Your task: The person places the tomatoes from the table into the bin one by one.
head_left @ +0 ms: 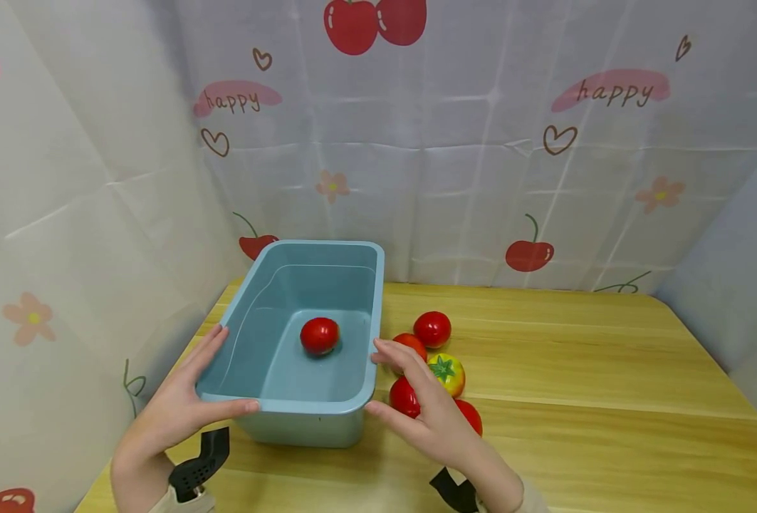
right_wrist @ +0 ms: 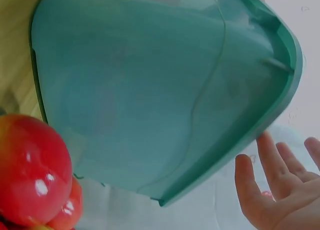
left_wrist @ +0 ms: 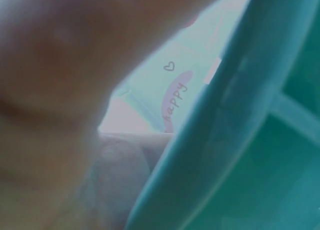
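Observation:
A blue-green plastic bin stands on the table with one glossy red tomato inside. At its near left corner, my left hand rests on the rim, thumb along the near edge and straight fingers along the left side; this hand fills much of the left wrist view, blurred. My right hand is at the bin's right side, fingers spread and fairly straight. In the right wrist view its fingertips are right at the rim. Partly behind this hand lie several tomatoes, including a yellow-red one with a green leafy top.
Red tomatoes lie in a loose group just right of the bin. The wooden table extends to the right. A white curtain printed with cherries and hearts hangs behind the table and along both sides, close to the bin's left.

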